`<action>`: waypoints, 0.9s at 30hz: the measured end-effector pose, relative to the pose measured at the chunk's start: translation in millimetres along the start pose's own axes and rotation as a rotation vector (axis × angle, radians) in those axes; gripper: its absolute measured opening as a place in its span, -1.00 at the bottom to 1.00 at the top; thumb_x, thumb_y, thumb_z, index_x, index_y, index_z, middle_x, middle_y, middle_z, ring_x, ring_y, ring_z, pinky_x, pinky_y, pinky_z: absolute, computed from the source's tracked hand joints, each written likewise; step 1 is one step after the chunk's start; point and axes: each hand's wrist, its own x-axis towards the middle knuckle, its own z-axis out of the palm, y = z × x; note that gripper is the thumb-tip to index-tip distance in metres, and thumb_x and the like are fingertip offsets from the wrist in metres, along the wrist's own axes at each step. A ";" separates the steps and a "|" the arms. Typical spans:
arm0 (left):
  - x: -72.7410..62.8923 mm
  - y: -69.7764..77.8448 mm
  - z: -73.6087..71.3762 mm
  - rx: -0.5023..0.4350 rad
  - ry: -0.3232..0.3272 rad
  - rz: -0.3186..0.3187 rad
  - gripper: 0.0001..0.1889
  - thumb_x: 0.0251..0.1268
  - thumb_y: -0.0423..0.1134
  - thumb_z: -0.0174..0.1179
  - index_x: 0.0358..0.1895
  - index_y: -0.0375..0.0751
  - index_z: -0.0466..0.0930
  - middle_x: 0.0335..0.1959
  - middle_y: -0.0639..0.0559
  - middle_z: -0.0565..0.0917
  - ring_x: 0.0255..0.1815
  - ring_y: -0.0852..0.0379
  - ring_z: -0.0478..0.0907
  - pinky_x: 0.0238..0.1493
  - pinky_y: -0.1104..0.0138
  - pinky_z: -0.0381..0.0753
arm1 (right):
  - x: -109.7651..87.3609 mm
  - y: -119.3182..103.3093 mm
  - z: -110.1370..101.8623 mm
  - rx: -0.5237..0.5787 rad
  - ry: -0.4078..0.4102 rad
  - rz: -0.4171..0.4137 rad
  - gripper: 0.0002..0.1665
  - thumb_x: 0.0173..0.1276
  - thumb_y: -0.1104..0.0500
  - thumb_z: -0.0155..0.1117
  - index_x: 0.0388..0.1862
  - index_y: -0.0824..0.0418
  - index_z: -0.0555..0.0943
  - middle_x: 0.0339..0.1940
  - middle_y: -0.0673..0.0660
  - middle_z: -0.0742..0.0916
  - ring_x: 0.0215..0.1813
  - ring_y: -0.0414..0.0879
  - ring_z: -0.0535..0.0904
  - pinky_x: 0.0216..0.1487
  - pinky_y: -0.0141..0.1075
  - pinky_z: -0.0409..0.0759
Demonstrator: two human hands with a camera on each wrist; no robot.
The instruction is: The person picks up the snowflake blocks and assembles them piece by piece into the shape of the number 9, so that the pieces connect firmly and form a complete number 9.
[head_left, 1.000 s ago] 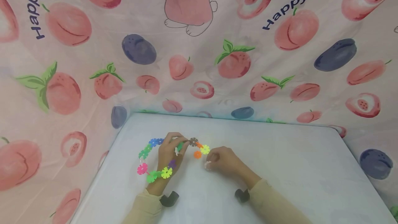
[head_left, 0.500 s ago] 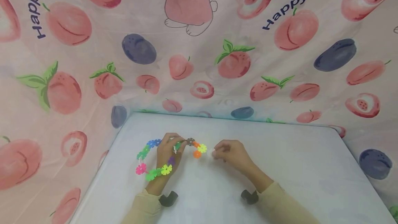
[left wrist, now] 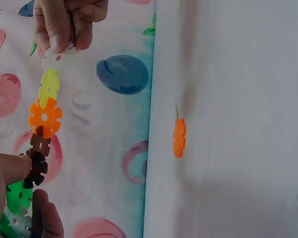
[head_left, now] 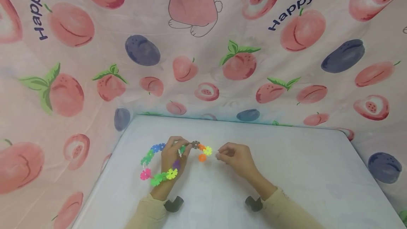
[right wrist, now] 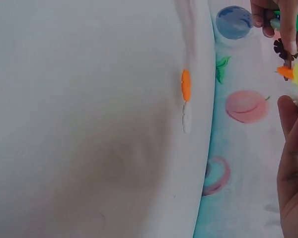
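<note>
A chain of notched plastic snowflake discs (head_left: pixel 145 174), in several colours, loops round my left wrist in the head view. My left hand (head_left: pixel 171 156) pinches it by a dark brown disc (left wrist: pixel 37 169); green and whitish discs lie against the fingers. From there the chain runs through a brown, an orange (left wrist: pixel 44 118) and a yellow disc (left wrist: pixel 49 85). My right hand (head_left: pixel 239 158) pinches a translucent white disc (left wrist: pixel 52 60) between thumb and fingertips, its edge meeting the yellow disc. The right wrist view mostly hides this white disc behind the fingers.
A loose orange disc (head_left: pixel 202 158) lies on the white table (head_left: pixel 302 172), with a white disc (right wrist: pixel 186 118) beside it. Behind and left of the table hangs a fruit-printed cloth (head_left: pixel 203 59). Dark bands (head_left: pixel 174 204) sit at both wrists.
My right hand has moved up and slightly right, bringing the white disc from below the yellow disc to its edge. The left hand stays nearly still with the chain.
</note>
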 end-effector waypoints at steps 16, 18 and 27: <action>1.8 9.7 -0.9 -0.069 0.061 0.016 -0.95 0.27 -0.34 0.38 -0.31 -0.26 0.75 -0.24 -0.10 0.66 -0.37 0.07 0.61 -0.38 0.37 0.56 | -2.3 -2.7 1.7 -0.076 0.114 -0.327 -0.88 0.25 0.23 0.53 -0.35 0.01 0.74 -0.42 -0.20 0.80 -0.37 -0.36 0.70 -0.23 -0.35 0.73; 3.2 10.5 -1.6 -0.079 0.058 0.024 -0.96 0.27 -0.34 0.38 -0.31 -0.24 0.75 -0.24 -0.10 0.66 -0.34 0.06 0.62 -0.33 0.37 0.58 | -3.2 -1.8 2.8 -0.069 0.099 -0.327 -0.92 0.27 0.21 0.51 -0.34 0.04 0.75 -0.42 -0.20 0.79 -0.36 -0.36 0.70 -0.20 -0.36 0.73; 3.6 8.2 -1.7 -0.104 0.066 0.020 -0.95 0.18 -0.36 0.42 -0.36 -0.25 0.74 -0.26 -0.09 0.66 -0.36 0.06 0.62 -0.35 0.44 0.55 | -4.0 13.4 12.1 0.047 0.167 -0.350 -0.83 0.27 0.20 0.52 -0.36 -0.04 0.68 -0.39 -0.17 0.81 -0.40 -0.23 0.71 -0.32 -0.35 0.70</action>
